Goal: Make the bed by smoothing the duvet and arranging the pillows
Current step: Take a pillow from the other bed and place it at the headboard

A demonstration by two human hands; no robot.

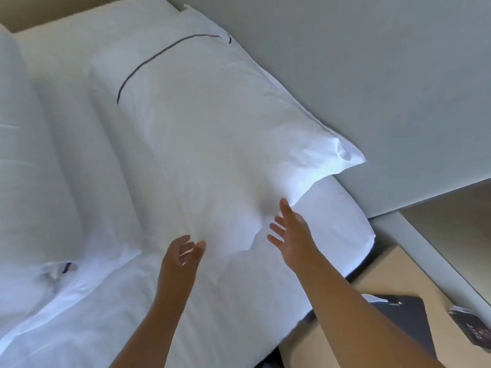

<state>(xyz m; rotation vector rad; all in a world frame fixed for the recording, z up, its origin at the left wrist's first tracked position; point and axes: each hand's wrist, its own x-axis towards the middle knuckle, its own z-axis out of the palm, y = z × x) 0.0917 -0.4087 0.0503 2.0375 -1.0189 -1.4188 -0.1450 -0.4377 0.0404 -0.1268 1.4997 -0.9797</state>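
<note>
Pillow (212,134) lies beside left hand (183,254) and right hand (293,236), fingers (275,226) loose, gripping nothing.

At the lower right we saw a pale wooden counter (385,264). A dark folder (409,322) lay flat on it, with a white slip (370,297) at its far corner. A small dark printed card (475,333) lay apart from it, cut off by the frame. A grey wall (372,75) rose behind.
</note>
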